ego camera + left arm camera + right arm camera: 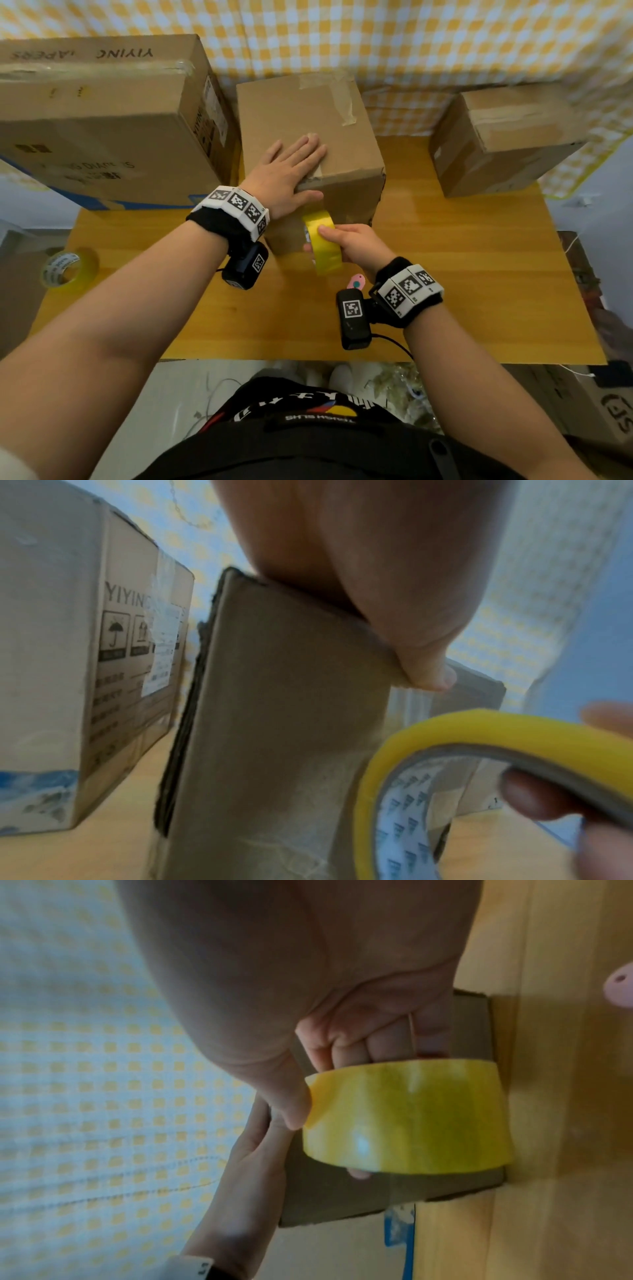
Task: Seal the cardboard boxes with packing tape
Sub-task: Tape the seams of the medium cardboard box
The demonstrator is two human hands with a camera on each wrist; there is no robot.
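A mid-size cardboard box (346,150) stands in the middle of the wooden table (462,274). My left hand (291,171) lies flat on its top with straight fingers, thumb over the near edge. My right hand (352,245) grips a yellow tape roll (323,245) against the box's near face, fingers through the core and thumb on the outside. In the left wrist view the palm (377,561) presses the box top (281,696) and the roll (445,739) sits at lower right. The right wrist view shows the roll (407,1118) against the box (342,1199).
A large box (102,120) stands at the left, touching the middle one. A smaller box (503,140) sits at the back right. A second tape roll (68,269) lies at the table's left edge. A small pink object (356,282) lies near my right wrist.
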